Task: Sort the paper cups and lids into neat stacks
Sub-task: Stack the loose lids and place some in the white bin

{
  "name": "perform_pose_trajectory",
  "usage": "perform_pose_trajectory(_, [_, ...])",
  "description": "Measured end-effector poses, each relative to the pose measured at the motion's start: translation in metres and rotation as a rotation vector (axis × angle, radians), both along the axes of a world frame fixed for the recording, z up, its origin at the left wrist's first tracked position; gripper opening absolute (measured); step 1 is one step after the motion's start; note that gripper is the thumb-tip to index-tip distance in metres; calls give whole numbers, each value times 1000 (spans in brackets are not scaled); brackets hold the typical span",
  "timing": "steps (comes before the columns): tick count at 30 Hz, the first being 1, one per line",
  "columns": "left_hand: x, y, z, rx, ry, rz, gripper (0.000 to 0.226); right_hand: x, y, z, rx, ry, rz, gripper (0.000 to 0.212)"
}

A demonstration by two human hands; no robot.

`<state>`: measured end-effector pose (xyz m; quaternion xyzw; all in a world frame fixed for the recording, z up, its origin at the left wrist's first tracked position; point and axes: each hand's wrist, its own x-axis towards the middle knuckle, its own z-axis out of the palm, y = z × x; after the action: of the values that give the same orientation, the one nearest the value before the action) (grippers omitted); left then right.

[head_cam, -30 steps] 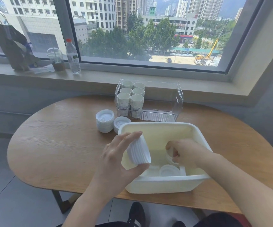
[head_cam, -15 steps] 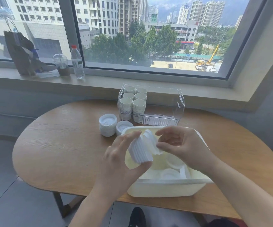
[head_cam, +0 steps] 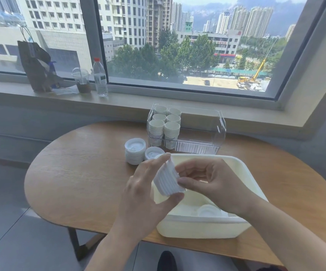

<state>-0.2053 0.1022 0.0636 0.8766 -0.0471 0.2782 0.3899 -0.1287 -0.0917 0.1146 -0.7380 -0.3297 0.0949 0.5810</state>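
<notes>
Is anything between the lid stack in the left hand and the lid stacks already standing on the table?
Nothing visible blocks it. The left hand grips the held lids above the cream bin's left rim; the two lid stacks on the table stand just beyond that corner, with bare tabletop to their left.

A rounded wooden table point(head_cam: 84, 178) stands on dark angled legs point(head_cam: 74, 243) over a grey tiled floor point(head_cam: 7, 222). Beyond the grip, a pale sill point(head_cam: 130, 103) runs under a wide window point(head_cam: 193, 42) with a dark frame, showing daylight, tower blocks, trees and a yellow crane. Far left of the grip, the sill carries a brown paper bag point(head_cam: 35, 67), a lidded drink cup point(head_cam: 82, 81) and a water bottle point(head_cam: 99, 77).
</notes>
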Motion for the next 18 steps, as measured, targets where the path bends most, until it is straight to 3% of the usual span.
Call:
perform_pose_trajectory(7, [-2,10,-2,-5,-40,11,80,4,12,-1,-32,-66,59,23])
perform_pose_trajectory(11, [-2,17,-4,-57,-69,25,79,7,16,-1,-178,-285,-121,53])
perform_pose_trajectory(14, [-4,21,-1,-140,-97,15,76,9,23,2,-237,-211,-34,70])
perform_pose_trajectory(18, [-5,29,0,-194,-125,18,78,10,34,3,-200,-46,92,67])
